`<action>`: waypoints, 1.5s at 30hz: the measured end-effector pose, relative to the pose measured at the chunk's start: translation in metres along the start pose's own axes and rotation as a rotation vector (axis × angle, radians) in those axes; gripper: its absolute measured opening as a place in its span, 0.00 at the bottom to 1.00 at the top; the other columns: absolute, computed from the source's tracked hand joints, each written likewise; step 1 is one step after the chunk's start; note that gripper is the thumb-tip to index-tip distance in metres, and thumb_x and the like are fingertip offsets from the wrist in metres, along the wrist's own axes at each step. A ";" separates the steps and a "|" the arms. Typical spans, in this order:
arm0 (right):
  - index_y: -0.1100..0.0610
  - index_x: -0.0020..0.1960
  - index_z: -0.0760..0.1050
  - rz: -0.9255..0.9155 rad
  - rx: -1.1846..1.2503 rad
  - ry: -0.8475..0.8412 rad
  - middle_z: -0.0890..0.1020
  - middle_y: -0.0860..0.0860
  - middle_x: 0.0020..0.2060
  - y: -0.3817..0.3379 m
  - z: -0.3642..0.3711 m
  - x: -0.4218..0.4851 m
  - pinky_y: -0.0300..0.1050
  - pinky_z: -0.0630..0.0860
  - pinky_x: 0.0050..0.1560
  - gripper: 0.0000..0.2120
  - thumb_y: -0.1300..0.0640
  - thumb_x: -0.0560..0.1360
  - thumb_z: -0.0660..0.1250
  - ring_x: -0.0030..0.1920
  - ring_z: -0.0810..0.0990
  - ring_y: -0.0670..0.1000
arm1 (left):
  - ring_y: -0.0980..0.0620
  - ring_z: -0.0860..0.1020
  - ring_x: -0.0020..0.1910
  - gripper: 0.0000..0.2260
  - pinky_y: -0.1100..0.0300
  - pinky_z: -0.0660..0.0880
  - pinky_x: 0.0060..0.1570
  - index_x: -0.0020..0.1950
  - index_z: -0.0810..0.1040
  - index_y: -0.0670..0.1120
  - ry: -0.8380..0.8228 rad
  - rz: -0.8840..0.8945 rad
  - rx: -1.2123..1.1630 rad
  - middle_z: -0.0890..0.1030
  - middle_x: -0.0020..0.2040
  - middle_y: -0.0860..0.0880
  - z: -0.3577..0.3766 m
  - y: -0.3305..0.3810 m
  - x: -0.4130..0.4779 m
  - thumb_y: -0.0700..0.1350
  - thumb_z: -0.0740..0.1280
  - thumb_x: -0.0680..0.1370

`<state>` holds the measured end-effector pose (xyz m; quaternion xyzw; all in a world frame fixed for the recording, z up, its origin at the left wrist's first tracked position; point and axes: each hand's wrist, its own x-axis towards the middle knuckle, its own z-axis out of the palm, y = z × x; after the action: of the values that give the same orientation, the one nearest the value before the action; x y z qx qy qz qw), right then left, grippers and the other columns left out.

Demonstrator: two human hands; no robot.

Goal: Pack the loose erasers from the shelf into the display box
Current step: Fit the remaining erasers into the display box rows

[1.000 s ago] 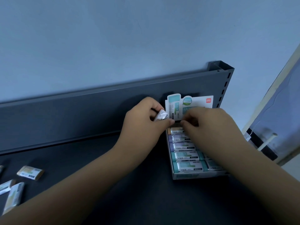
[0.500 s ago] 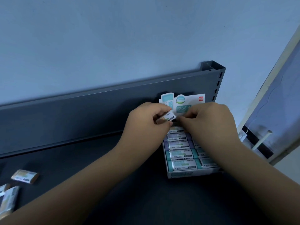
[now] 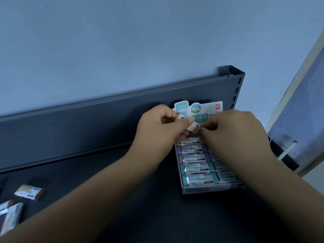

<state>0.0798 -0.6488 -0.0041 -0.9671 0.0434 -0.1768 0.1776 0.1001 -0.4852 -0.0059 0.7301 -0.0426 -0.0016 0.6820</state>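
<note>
The white display box [image 3: 206, 189] stands on the dark shelf [image 3: 98, 165] at the right, with rows of wrapped erasers [image 3: 196, 168] in it and a printed header card [image 3: 198, 109] upright at its back. My left hand [image 3: 157, 127] grips an orange-ended eraser [image 3: 192, 128] above the box's back row. My right hand [image 3: 235, 130] pinches that eraser's right end with curled fingers. Three loose erasers lie at the far left: one [image 3: 29, 192] alone, two [image 3: 10, 214] near the frame's edge.
The shelf's dark back panel [image 3: 87, 123] rises behind the box, ending in a slotted upright post [image 3: 236, 85]. A blue wall is above. A white rod [image 3: 287, 149] and a door frame are at the right, beyond the shelf's end.
Both hands have drawn together over the back of the box. The eraser in my left hand has turned, its orange end now pointing right, and my right fingers have taken hold of that end.
</note>
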 end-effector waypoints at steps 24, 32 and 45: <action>0.44 0.49 0.84 -0.141 0.562 -0.036 0.84 0.44 0.37 0.009 -0.009 0.008 0.40 0.80 0.41 0.15 0.63 0.70 0.78 0.37 0.83 0.44 | 0.57 0.79 0.33 0.11 0.68 0.72 0.30 0.45 0.86 0.42 -0.090 -0.094 0.213 0.87 0.38 0.45 -0.014 0.006 0.008 0.47 0.68 0.81; 0.50 0.52 0.84 0.087 1.003 -0.113 0.88 0.49 0.41 -0.006 0.000 0.002 0.55 0.85 0.49 0.13 0.62 0.71 0.78 0.43 0.87 0.49 | 0.46 0.85 0.38 0.05 0.57 0.82 0.39 0.51 0.83 0.40 -0.184 -0.080 0.074 0.87 0.40 0.41 -0.015 0.008 0.004 0.41 0.69 0.80; 0.46 0.50 0.81 -0.114 0.585 0.008 0.84 0.37 0.40 -0.006 -0.001 0.003 0.28 0.77 0.44 0.14 0.61 0.69 0.79 0.44 0.82 0.35 | 0.53 0.80 0.32 0.13 0.63 0.73 0.30 0.42 0.84 0.40 -0.039 0.015 0.212 0.86 0.38 0.45 -0.021 -0.003 0.010 0.49 0.71 0.79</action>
<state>0.0824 -0.6444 0.0000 -0.8751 -0.0629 -0.1954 0.4384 0.1116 -0.4643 -0.0067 0.7977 -0.0613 -0.0065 0.6000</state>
